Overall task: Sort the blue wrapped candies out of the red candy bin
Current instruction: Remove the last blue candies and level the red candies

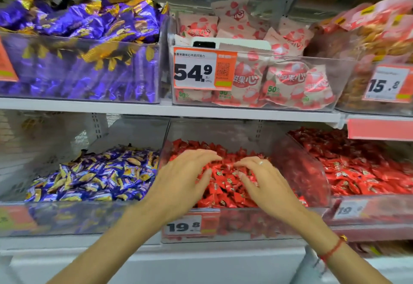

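The red candy bin point(299, 172), a clear plastic box on the lower shelf, holds a heap of red wrapped candies point(225, 185). Both my hands are inside it, lying on the heap. My left hand point(185, 178) has its fingers bent down into the candies at the middle left. My right hand point(266, 183), with a ring, has its fingers bent into the candies just to the right. No blue wrapper shows among the red ones. Left of this bin, a clear bin point(67, 216) holds blue and gold wrapped candies point(96, 176).
Another bin of red candies point(362, 172) stands to the right. The upper shelf carries bins of purple wrapped sweets point(85, 37), pink lychee packets point(279, 78) and snack bags point(380, 33). Price tags point(185, 226) hang on the bin fronts.
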Action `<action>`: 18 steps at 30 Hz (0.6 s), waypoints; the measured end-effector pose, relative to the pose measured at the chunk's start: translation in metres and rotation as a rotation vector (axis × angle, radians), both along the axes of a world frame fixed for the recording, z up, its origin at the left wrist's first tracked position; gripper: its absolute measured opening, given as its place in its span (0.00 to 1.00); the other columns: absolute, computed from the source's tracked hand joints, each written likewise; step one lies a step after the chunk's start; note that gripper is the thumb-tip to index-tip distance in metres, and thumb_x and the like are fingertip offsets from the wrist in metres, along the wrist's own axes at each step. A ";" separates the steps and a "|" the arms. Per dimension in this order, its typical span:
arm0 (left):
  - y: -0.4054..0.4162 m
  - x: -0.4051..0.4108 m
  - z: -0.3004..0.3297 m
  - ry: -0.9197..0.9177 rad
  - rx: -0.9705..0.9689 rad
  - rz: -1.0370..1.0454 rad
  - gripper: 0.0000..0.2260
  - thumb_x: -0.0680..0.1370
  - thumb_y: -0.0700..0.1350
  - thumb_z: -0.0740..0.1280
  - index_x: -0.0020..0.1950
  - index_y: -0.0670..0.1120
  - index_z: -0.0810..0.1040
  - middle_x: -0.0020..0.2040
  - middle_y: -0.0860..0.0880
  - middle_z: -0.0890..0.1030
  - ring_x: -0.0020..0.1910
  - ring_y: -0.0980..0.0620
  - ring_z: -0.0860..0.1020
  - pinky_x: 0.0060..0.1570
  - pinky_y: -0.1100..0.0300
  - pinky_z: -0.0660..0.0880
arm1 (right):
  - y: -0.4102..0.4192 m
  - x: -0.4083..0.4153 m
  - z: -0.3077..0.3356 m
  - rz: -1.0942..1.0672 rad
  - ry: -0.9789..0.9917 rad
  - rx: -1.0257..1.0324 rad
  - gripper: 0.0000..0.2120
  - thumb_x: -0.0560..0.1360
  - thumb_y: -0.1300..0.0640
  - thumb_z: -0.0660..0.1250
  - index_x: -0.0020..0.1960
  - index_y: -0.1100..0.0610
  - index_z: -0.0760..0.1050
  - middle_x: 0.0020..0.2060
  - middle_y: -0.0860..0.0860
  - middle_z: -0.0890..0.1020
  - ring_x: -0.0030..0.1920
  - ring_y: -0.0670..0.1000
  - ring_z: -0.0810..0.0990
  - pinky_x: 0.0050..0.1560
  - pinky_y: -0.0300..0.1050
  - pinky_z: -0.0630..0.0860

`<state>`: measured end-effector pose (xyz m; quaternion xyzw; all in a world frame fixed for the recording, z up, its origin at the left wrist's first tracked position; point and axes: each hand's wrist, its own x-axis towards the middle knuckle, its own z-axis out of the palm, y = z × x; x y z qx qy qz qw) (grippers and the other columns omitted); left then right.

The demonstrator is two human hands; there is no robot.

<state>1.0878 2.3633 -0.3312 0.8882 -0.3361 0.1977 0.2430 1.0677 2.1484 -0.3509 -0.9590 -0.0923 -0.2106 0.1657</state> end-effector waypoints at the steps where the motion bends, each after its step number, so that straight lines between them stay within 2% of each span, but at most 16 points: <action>1: -0.016 0.007 0.000 0.044 0.080 -0.008 0.17 0.82 0.51 0.56 0.71 0.57 0.69 0.71 0.59 0.69 0.71 0.59 0.64 0.70 0.59 0.62 | -0.010 -0.001 -0.003 -0.037 0.052 -0.015 0.13 0.80 0.52 0.59 0.63 0.49 0.75 0.61 0.46 0.77 0.62 0.50 0.73 0.62 0.46 0.69; 3: -0.039 0.024 -0.007 0.112 0.332 0.015 0.21 0.83 0.53 0.54 0.77 0.55 0.60 0.77 0.55 0.60 0.76 0.53 0.56 0.75 0.56 0.54 | -0.022 -0.004 -0.010 -0.059 0.138 -0.053 0.15 0.81 0.52 0.57 0.67 0.50 0.72 0.63 0.47 0.75 0.64 0.50 0.71 0.63 0.46 0.68; 5: -0.047 0.042 -0.018 0.203 0.524 0.077 0.24 0.83 0.58 0.48 0.79 0.56 0.53 0.79 0.53 0.53 0.78 0.50 0.50 0.75 0.52 0.48 | -0.029 -0.007 -0.014 -0.038 0.223 -0.057 0.17 0.82 0.52 0.55 0.70 0.51 0.69 0.65 0.48 0.73 0.67 0.50 0.70 0.65 0.44 0.66; 7: -0.045 0.052 -0.028 0.258 0.589 0.150 0.31 0.78 0.67 0.39 0.79 0.57 0.51 0.80 0.53 0.52 0.78 0.49 0.49 0.75 0.50 0.44 | -0.030 -0.011 -0.012 -0.026 0.315 -0.039 0.18 0.83 0.52 0.53 0.72 0.51 0.68 0.66 0.49 0.72 0.68 0.51 0.68 0.67 0.44 0.64; 8: -0.043 0.054 -0.031 0.250 0.588 0.162 0.38 0.72 0.69 0.33 0.79 0.58 0.51 0.79 0.53 0.53 0.78 0.49 0.50 0.75 0.50 0.44 | -0.032 -0.010 -0.011 -0.021 0.354 -0.031 0.19 0.83 0.52 0.53 0.72 0.51 0.67 0.67 0.50 0.72 0.69 0.51 0.68 0.67 0.43 0.63; 10: -0.041 0.053 -0.036 0.220 0.565 0.172 0.45 0.63 0.69 0.28 0.78 0.59 0.53 0.79 0.54 0.56 0.78 0.50 0.51 0.75 0.49 0.44 | -0.035 -0.007 -0.009 -0.019 0.428 -0.034 0.20 0.83 0.52 0.54 0.73 0.52 0.65 0.69 0.51 0.70 0.70 0.52 0.65 0.69 0.43 0.61; 13: -0.043 0.048 -0.039 0.158 0.481 0.247 0.43 0.65 0.68 0.29 0.76 0.61 0.60 0.77 0.54 0.62 0.77 0.52 0.54 0.74 0.45 0.45 | -0.038 0.012 -0.010 -0.097 0.505 -0.043 0.24 0.82 0.49 0.54 0.77 0.53 0.57 0.75 0.56 0.60 0.75 0.56 0.57 0.74 0.49 0.56; 15: -0.043 0.047 -0.042 0.128 0.450 0.315 0.40 0.67 0.69 0.32 0.73 0.62 0.66 0.75 0.53 0.66 0.76 0.49 0.58 0.73 0.41 0.48 | -0.038 0.040 -0.010 -0.212 0.635 0.038 0.28 0.81 0.46 0.54 0.77 0.56 0.52 0.76 0.60 0.57 0.75 0.59 0.55 0.74 0.51 0.56; 18: -0.040 0.051 -0.043 0.123 0.372 0.355 0.32 0.72 0.69 0.46 0.63 0.58 0.79 0.65 0.48 0.77 0.66 0.41 0.72 0.66 0.36 0.63 | -0.047 0.106 -0.023 -0.406 0.754 0.143 0.36 0.80 0.39 0.52 0.78 0.61 0.49 0.76 0.64 0.54 0.75 0.64 0.55 0.74 0.55 0.56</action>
